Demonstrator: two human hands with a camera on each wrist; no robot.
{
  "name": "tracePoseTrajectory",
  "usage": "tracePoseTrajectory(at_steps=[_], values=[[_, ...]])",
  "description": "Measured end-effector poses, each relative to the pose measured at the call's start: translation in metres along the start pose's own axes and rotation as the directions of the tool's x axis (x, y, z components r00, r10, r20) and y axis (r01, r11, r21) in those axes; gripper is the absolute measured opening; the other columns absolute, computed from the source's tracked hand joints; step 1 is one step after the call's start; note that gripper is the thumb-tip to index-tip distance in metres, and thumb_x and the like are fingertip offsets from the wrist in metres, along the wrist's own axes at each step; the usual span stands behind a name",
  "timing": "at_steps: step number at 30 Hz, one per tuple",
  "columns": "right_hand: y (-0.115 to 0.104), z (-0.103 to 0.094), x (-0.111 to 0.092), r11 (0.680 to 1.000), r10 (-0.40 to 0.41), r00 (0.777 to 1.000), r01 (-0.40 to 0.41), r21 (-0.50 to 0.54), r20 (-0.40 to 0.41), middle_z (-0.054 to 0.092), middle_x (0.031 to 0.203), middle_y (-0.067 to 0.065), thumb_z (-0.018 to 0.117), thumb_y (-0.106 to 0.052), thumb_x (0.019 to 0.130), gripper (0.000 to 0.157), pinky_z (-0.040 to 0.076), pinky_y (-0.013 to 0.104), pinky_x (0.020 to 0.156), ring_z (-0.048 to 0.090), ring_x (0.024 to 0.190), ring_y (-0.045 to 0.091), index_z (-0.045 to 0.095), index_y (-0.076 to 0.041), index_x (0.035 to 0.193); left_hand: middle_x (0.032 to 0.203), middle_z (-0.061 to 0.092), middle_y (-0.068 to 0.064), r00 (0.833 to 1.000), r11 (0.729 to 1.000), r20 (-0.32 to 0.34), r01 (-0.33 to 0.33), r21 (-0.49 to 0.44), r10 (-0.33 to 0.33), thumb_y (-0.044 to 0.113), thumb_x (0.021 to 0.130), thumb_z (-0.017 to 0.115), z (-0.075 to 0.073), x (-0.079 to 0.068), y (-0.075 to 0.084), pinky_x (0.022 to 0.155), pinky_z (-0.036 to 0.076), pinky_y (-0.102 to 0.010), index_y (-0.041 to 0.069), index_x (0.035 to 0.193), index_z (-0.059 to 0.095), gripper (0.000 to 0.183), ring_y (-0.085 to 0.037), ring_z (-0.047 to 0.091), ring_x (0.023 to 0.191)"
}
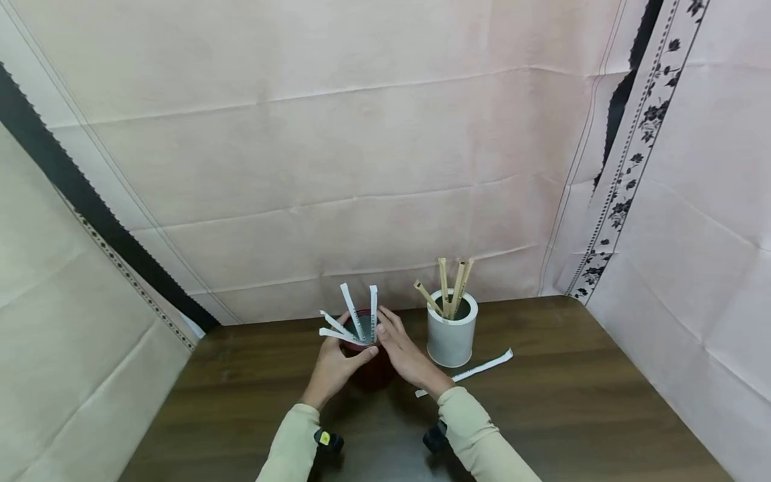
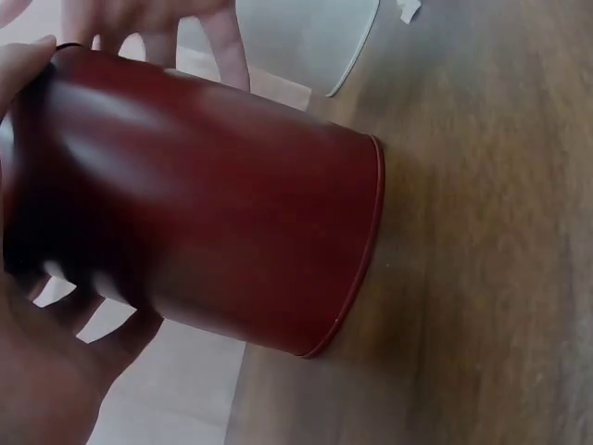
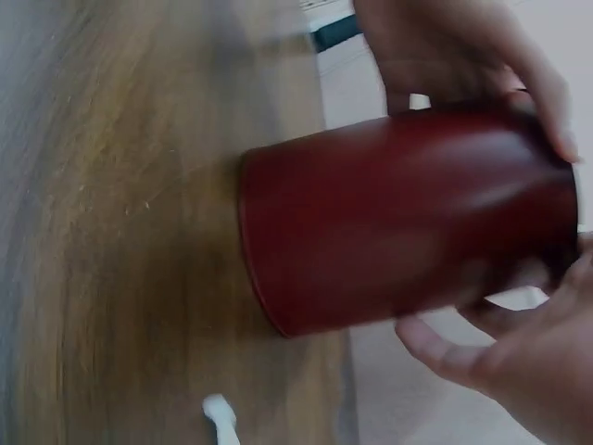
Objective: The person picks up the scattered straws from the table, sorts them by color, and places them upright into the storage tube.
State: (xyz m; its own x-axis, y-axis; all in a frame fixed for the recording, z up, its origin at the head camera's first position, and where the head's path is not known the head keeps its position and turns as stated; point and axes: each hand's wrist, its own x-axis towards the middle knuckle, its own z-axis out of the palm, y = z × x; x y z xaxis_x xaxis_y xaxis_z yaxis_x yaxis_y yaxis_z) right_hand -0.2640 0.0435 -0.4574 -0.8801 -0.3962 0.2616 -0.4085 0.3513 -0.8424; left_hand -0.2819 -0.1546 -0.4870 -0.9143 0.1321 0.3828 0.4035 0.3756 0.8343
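Note:
A dark red cylindrical holder [image 2: 222, 195] is between both hands, its wall and base edge showing in both wrist views. Several slim white strips with small dark print [image 1: 353, 313] stick up and lean out over its rim. My left hand [image 1: 337, 365] grips the left side, the thumb lying along the near rim. On the opposite side my right hand [image 1: 409, 358] holds the wall, with fingers toward the far side and the thumb nearer me. Whether the base touches the table cannot be told.
A white cylindrical holder [image 1: 450, 341] with several tan strips [image 1: 459, 284] stands to the right on the brown wooden table [image 1: 578, 395]. One loose white strip [image 1: 484, 366] lies in front of it, partly behind the right wrist. Pale cloth [image 1: 361, 167] hangs behind the table.

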Motion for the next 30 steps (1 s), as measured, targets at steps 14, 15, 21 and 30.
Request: tracePoseTrajectory(at_steps=[14,15,21,30], values=[[0.061,-0.111,-0.059,0.808,0.01,0.92,0.223,-0.546,0.391,0.067,0.108,0.003,0.07,-0.012,0.093,0.02,0.054,0.033,0.081,0.065,0.097,0.017,0.069,-0.01,0.113,0.142,0.051,-0.007,0.999,0.997,0.023,0.029,-0.069,-0.027,0.04,0.077,0.086,-0.002,-0.001,0.005,0.105,0.04,-0.058,0.029,0.153,0.035,0.092,-0.028,0.052,0.128],[0.069,-0.113,-0.063,0.751,0.0,0.921,0.257,-0.608,0.389,0.066,0.105,0.001,0.072,-0.011,0.09,0.017,0.054,0.032,0.077,0.064,0.093,0.015,0.07,-0.011,0.107,0.142,0.051,-0.006,0.999,0.997,0.026,0.028,-0.072,-0.026,0.04,0.077,0.086,0.0,-0.001,0.004,0.105,0.039,-0.058,0.029,0.153,0.034,0.092,-0.029,0.051,0.129],[0.086,-0.111,-0.081,0.558,-0.05,0.941,0.303,-0.772,0.334,0.047,0.08,-0.015,0.074,-0.01,0.086,0.023,0.039,0.024,0.054,0.044,0.068,0.002,0.057,-0.024,0.081,0.145,0.05,-0.006,0.998,0.998,0.043,0.04,-0.052,-0.038,0.041,0.078,0.084,0.001,0.0,0.01,0.106,0.038,-0.058,0.027,0.154,0.033,0.093,-0.029,0.05,0.131],[-0.016,-0.108,-0.061,0.861,-0.193,0.973,0.23,-0.454,0.126,0.057,0.081,-0.013,0.066,-0.005,0.085,0.018,0.051,0.023,0.06,0.057,0.071,0.001,0.059,-0.02,0.092,0.143,0.051,-0.005,0.998,0.997,0.027,0.05,-0.065,-0.048,0.041,0.078,0.085,-0.001,-0.002,0.005,0.109,0.036,-0.057,0.028,0.153,0.034,0.092,-0.026,0.05,0.13]])
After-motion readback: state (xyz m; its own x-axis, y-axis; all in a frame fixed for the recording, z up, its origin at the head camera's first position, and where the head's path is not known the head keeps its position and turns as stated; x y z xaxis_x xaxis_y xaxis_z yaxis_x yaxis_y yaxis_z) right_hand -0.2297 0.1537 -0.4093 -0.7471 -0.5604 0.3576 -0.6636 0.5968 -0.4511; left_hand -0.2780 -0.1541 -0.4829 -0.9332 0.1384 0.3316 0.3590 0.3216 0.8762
